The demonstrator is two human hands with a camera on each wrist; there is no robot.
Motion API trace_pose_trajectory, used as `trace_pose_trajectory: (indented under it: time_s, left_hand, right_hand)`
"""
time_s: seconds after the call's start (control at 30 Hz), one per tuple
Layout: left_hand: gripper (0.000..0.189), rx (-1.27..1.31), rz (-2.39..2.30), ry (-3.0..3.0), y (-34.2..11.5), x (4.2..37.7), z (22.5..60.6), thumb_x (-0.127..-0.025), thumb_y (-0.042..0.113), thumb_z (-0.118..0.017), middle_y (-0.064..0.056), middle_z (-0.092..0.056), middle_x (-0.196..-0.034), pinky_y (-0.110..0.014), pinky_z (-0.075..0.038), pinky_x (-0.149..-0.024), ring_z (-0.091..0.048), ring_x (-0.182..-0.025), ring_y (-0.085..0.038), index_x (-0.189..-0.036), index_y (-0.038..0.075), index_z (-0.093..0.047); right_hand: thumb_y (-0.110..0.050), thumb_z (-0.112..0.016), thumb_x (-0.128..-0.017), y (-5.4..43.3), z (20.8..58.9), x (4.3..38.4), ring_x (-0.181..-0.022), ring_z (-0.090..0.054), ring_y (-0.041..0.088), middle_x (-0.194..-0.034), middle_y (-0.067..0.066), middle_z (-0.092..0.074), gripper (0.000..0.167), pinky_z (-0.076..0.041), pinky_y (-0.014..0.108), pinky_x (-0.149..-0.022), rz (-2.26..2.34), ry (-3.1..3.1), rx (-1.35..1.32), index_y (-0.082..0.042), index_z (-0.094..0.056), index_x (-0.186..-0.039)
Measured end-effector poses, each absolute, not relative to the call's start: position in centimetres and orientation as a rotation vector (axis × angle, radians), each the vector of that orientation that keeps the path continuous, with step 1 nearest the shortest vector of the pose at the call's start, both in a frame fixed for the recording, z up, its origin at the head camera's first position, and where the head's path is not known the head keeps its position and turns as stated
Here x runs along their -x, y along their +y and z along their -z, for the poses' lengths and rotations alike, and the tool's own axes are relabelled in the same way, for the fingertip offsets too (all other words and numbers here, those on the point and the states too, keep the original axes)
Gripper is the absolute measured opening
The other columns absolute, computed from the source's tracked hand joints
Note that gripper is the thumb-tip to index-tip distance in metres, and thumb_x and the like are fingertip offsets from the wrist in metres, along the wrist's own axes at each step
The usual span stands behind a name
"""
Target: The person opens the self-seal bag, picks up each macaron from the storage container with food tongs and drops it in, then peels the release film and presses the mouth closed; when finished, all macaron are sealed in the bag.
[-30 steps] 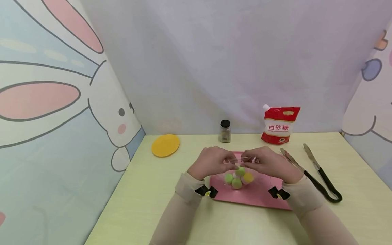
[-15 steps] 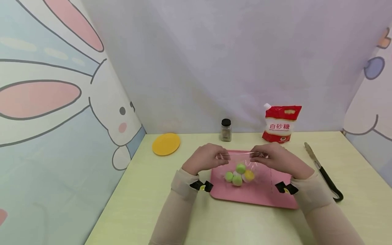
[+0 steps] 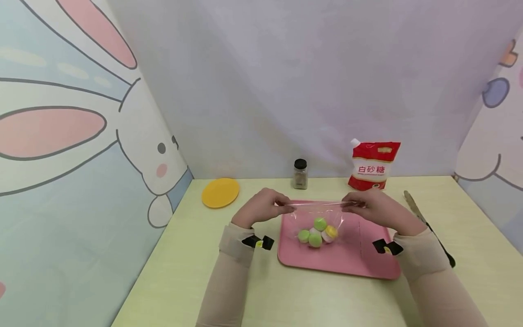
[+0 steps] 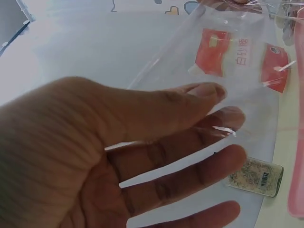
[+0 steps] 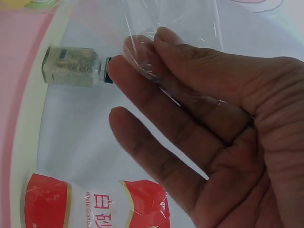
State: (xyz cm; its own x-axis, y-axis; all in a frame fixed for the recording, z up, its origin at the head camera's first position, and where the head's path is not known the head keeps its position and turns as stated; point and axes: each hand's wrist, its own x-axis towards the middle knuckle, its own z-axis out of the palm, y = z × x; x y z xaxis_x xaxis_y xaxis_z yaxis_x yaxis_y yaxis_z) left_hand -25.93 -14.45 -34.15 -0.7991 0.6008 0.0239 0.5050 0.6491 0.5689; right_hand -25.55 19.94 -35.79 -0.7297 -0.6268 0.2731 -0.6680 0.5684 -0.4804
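Note:
My left hand (image 3: 261,208) and right hand (image 3: 377,210) pinch opposite ends of the upper edge of a clear plastic bag (image 3: 315,205), which is drawn straight between them. Several round macarons, among them a green macaron (image 3: 320,223) and a yellow macaron (image 3: 331,232), show through the bag in a small heap. Underneath lies a pink tray (image 3: 339,270). In the left wrist view, thumb and index finger hold the film (image 4: 247,109) while the other fingers spread out. The right wrist view shows the film (image 5: 190,23) between thumb and index finger too.
Behind the tray stand a black-capped spice jar (image 3: 300,175) and a red and white sugar pouch (image 3: 373,165). An orange plate (image 3: 220,193) lies back left. Metal tongs (image 3: 413,205) with black handles lie at right, partly hidden by my right arm.
Both hands have moved apart, left and right, stretching the bag's edge wide. The macarons stay about where they were. My right arm now covers more of the tongs.

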Motion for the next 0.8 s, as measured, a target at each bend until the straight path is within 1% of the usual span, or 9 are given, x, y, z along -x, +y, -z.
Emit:
trace_pose_trajectory:
  time_s: [0.17, 0.23, 0.37, 0.5, 0.63, 0.7, 0.8]
  left_hand:
    - [0.013, -0.973, -1.009, 2.657, -15.6, 25.6, 33.5, -0.094, 0.032, -0.073, 0.018, -0.074, -0.096, -0.026, -0.056, -0.077, -0.067, -0.087, -0.002, -0.103, 0.026, -0.081]
    - [0.011, -0.978, -1.080, 2.638, -16.4, 25.2, 33.0, -0.094, 0.030, -0.073, 0.019, -0.073, -0.094, -0.028, -0.056, -0.076, -0.067, -0.086, -0.004, -0.101, 0.027, -0.081]
    - [0.011, -0.927, -1.186, 2.598, -18.5, 23.9, 31.5, -0.096, 0.027, -0.072, 0.015, -0.074, -0.096, -0.032, -0.058, -0.079, -0.068, -0.089, -0.009, -0.101, 0.025, -0.080]
    - [0.011, -0.833, -1.232, 2.567, -21.0, 22.6, 30.3, -0.098, 0.021, -0.068, 0.009, -0.075, -0.099, -0.033, -0.058, -0.086, -0.070, -0.095, -0.014, -0.102, 0.020, -0.079]
    - [0.011, -0.719, -1.302, 2.443, -23.6, 21.4, 30.1, -0.098, 0.014, -0.067, -0.001, -0.076, -0.098, -0.035, -0.058, -0.089, -0.072, -0.096, -0.021, -0.102, 0.011, -0.077]
    - [0.011, -0.656, -1.327, 2.350, -24.8, 20.7, 30.2, -0.098, 0.012, -0.067, -0.007, -0.076, -0.097, -0.037, -0.059, -0.088, -0.073, -0.095, -0.027, -0.101, 0.006, -0.076]
    - [0.011, -0.568, -1.329, 2.266, -26.4, 19.9, 30.3, -0.097, 0.010, -0.068, -0.013, -0.075, -0.094, -0.040, -0.061, -0.083, -0.073, -0.092, -0.033, -0.099, 0.002, -0.075]
  right_hand:
    - [-0.002, -0.081, -0.083, 19.8, 35.5, 25.2, -0.078, -0.067, 0.001, -0.090, -0.013, -0.072, 0.025, -0.060, 0.028, -0.071, -0.953, -2.531, -1.190, -0.020, -0.075, -0.100]
    - [0.002, -0.081, -0.082, 19.3, 35.3, 25.0, -0.078, -0.069, 0.003, -0.090, -0.012, -0.073, 0.029, -0.060, 0.026, -0.072, -1.022, -2.426, -1.251, -0.019, -0.075, -0.101]
    - [0.005, -0.078, -0.083, 17.4, 34.9, 24.5, -0.081, -0.071, 0.007, -0.092, -0.009, -0.075, 0.029, -0.059, 0.022, -0.072, -1.171, -2.283, -1.378, -0.017, -0.075, -0.102]
    - [0.003, -0.077, -0.086, 14.6, 34.7, 24.5, -0.080, -0.071, 0.004, -0.093, -0.010, -0.075, 0.025, -0.058, 0.020, -0.069, -1.249, -2.218, -1.460, -0.017, -0.075, -0.100]
    - [0.004, -0.073, -0.089, 11.5, 35.0, 24.5, -0.077, -0.072, 0.008, -0.091, -0.006, -0.076, 0.021, -0.059, 0.024, -0.065, -1.344, -2.181, -1.562, -0.014, -0.073, -0.099]
    - [0.003, -0.070, -0.092, 10.2, 35.2, 24.4, -0.076, -0.072, 0.012, -0.090, -0.002, -0.076, 0.017, -0.060, 0.027, -0.064, -1.408, -2.168, -1.650, -0.012, -0.072, -0.099]
    - [-0.001, -0.067, -0.096, 8.4, 35.5, 24.4, -0.075, -0.072, 0.014, -0.090, 0.001, -0.076, 0.010, -0.061, 0.030, -0.063, -1.482, -2.186, -1.760, -0.010, -0.071, -0.100]
